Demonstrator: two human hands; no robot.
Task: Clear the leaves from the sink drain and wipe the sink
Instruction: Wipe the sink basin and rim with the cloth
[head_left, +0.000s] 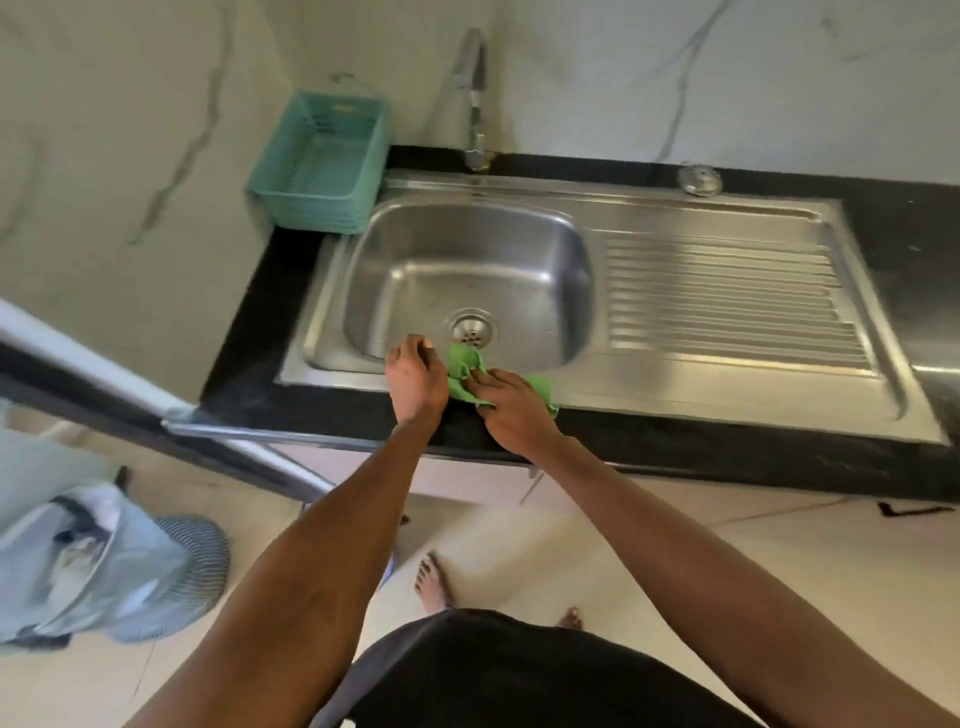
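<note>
A steel sink (545, 244) with a round drain (471, 330) is set in a black counter. No leaves show on the drain. A green cloth (462, 366) lies bunched on the sink's near rim. My right hand (514, 410) rests flat on the cloth with the fingers on it. My left hand (415, 379) is right beside it on the left, fingers curled at the cloth's left edge; whether it pinches the cloth is hidden.
A teal plastic basket (322, 166) stands at the sink's back left. The tap (475, 98) rises behind the basin. A ribbed drainboard (727, 296) extends right, with a small metal strainer (700, 179) at its back. A lined bin (88, 561) sits on the floor at left.
</note>
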